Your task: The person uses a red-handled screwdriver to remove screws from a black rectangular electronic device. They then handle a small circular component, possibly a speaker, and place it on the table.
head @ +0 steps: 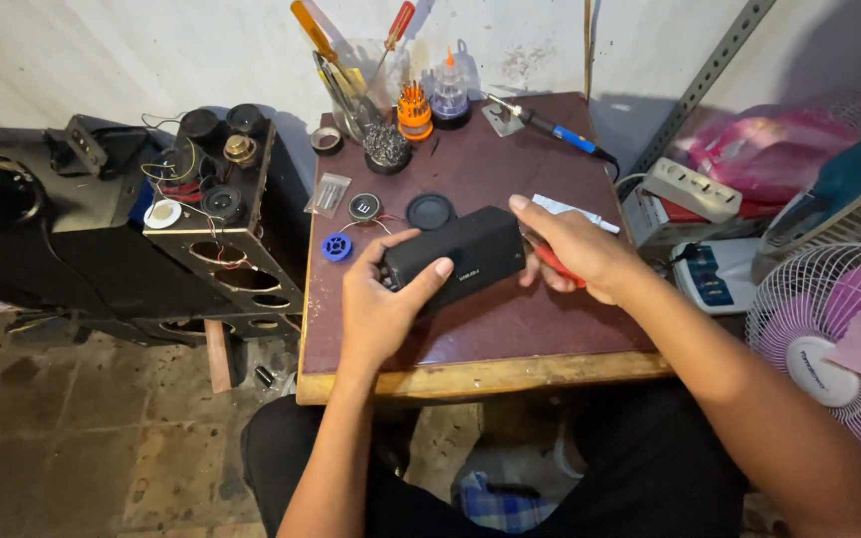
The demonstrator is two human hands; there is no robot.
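Observation:
A black box-shaped portable speaker lies on the small brown table. My left hand grips its left end, thumb across the front face. My right hand rests against its right end, fingers on the top edge, with a red-handled tool tucked in the palm. Thin red wires run from the speaker's left end to a small round driver. A black round cap and a blue round part lie just behind the speaker.
At the table's back stand a jar of screwdrivers, an orange bit set, a wire-wool holder and a blue-handled soldering iron. An opened black speaker cabinet stands left. A fan and a power strip are right.

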